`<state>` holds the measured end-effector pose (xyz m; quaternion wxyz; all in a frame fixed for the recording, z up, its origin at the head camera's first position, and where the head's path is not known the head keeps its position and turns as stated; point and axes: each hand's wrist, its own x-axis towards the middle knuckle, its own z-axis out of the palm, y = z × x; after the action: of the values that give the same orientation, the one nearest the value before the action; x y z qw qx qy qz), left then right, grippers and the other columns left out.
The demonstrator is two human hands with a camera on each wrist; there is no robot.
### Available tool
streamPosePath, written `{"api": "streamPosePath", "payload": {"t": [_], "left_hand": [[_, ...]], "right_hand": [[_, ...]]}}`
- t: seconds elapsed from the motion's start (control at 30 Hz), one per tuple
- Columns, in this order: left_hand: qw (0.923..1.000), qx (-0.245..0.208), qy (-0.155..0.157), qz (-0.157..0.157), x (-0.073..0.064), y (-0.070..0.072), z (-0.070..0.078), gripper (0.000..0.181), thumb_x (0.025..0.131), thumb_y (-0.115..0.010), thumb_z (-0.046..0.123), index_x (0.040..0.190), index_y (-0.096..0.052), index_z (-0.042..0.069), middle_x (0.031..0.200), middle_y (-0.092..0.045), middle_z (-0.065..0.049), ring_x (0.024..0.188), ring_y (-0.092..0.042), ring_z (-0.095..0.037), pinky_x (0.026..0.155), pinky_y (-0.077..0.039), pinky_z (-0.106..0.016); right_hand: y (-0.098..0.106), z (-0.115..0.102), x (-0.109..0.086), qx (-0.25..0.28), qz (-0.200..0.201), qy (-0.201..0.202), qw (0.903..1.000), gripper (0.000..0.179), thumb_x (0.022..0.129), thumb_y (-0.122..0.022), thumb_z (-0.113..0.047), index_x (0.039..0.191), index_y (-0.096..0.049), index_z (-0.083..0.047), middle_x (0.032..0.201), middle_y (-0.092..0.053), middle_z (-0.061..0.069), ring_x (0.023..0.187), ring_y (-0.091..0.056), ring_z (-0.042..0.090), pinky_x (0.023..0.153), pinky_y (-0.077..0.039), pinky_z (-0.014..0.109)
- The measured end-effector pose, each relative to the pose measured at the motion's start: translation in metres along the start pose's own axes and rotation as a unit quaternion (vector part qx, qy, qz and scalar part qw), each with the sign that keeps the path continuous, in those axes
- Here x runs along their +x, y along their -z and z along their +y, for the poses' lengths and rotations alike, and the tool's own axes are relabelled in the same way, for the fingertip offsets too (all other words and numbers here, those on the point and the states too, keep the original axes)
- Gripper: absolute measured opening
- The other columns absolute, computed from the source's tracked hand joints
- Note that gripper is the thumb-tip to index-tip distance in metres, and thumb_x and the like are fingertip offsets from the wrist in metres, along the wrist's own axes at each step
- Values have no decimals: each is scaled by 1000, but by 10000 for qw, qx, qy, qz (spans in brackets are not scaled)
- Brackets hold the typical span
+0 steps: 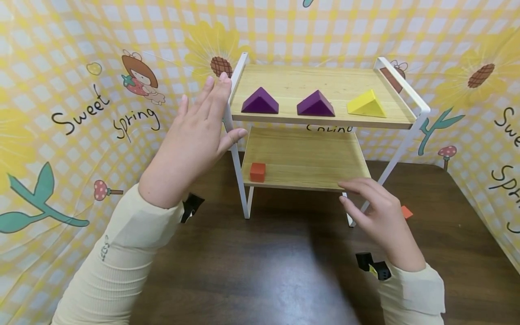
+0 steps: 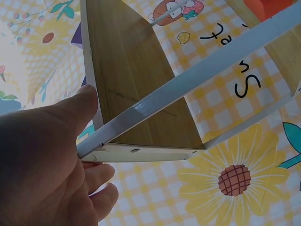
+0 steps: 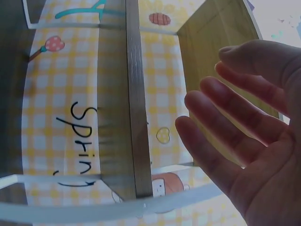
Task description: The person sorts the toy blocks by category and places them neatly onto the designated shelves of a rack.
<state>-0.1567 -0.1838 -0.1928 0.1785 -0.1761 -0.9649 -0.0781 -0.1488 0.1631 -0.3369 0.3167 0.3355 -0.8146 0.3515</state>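
Left grip (image 1: 191, 133) spread wide at the rack (image 1: 308, 79), right grip (image 1: 378, 212) wide, empty; I figure a left-grip shove could jolt it, sliding the purple prisms (image 1: 261, 102) alongside.

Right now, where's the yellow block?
In the head view, the yellow block sits on the upper shelf, near its front edge toward the right, beside a purple block.

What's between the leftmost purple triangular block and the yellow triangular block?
Another purple triangular block, on the upper wood-grained shelf, with bare gaps either side; head view shows it.
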Motion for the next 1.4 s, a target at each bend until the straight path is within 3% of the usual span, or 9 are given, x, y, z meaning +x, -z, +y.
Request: {"api": "streamPosePath", "payload": {"t": [0.13,0.47,0.6,0.73,0.97,1.2,1.4], "left_hand": [[10000,17,-3,2,0,0,0,84,105,-50,45,164,1,13,170,-7,-5,156,-1,-19,123,-2,-58],[10000,7,3,19,0,-1,0,84,105,-50,46,164,0,13,170,-7,-5,156,-2,-20,123,-2,-58],[10000,6,1,33,1,-1,-1,84,105,-50,45,164,1,13,170,-7,-5,156,-1,-19,123,-2,-58],[10000,-13,-25,71,0,-1,-1,84,105,-51,44,164,0,12,170,-9,-6,156,-3,-20,123,-2,-58],[10000,-30,8,42,1,-1,0,85,105,-51,45,164,2,13,170,-9,-6,156,-2,-20,123,-2,-57],[10000,-28,20,48,1,-2,0,85,105,-51,45,164,0,12,170,-7,-5,156,-2,-20,123,-2,-57],[9999,-56,12,84,0,-2,0,84,104,-52,44,164,-2,13,170,-5,-4,156,-2,-20,123,-2,-58]], "right_hand": [[5,3,-4,-8,68,47,10000,27,82,-74,-1,109,-76,-3,105,-73,8,101,-65,18,98,-42,12],[22,12,-16,-414,-157,-307,9985,39,75,-80,7,110,-76,-7,105,-72,3,101,-61,9,96,-38,8],[28,14,-20,-545,-181,-476,9972,43,73,-83,8,111,-76,-11,105,-72,-1,98,-59,4,77,-42,9],[35,17,-25,-698,-275,-683,9948,43,74,-83,8,111,-76,-12,106,-71,-3,97,-56,-2,62,-37,10],[40,27,-36,-724,-375,-951,9921,39,73,-82,11,107,-76,-5,104,-72,5,103,-53,-12,85,-38,2],[45,36,-45,-894,-580,-1289,9859,37,76,-82,8,109,-75,-8,101,-71,4,93,-54,-13,80,-39,0],[50,45,-49,-933,-784,-1574,9800,34,80,-81,4,111,-74,-7,103,-71,7,92,-48,-22,77,-39,-1]]}}
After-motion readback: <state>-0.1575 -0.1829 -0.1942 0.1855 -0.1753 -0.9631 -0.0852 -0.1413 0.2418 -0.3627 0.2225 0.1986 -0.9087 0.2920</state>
